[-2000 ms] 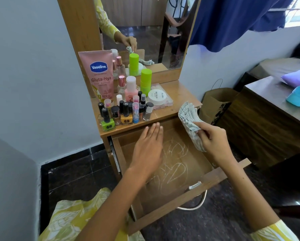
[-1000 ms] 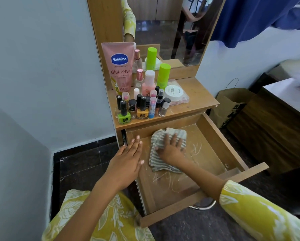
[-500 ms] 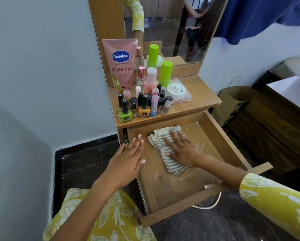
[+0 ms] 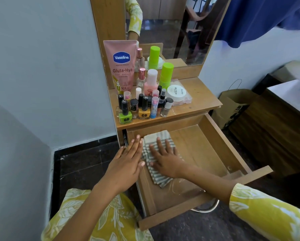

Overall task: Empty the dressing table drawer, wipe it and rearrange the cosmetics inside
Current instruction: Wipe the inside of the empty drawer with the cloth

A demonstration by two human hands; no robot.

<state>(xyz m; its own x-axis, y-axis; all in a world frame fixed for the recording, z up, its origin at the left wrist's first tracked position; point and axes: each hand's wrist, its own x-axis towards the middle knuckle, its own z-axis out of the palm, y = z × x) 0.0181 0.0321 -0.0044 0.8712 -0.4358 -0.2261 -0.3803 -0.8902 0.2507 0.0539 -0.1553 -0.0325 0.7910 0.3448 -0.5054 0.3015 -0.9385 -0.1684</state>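
You are resting your flat left hand (image 4: 126,164) on the drawer (image 4: 220,145) side wall while your right hand (image 4: 165,159), fingers spread, is pressing the striped cloth (image 4: 156,178) onto its emptied floor. Beyond, the cosmetics (image 4: 144,94) are waiting on the counter (image 4: 198,94), not yet rearranged.

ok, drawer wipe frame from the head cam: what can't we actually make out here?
- Drawer floor under the striped cloth: hidden by cloth and right hand.
- Drawer's left wall: partly covered by the left hand.
- Drawer handle: mostly hidden below the front panel.
- Rear nail polish bottles: blocked by the front row; labels too small.
- Paper bag: lower part hidden behind the drawer.
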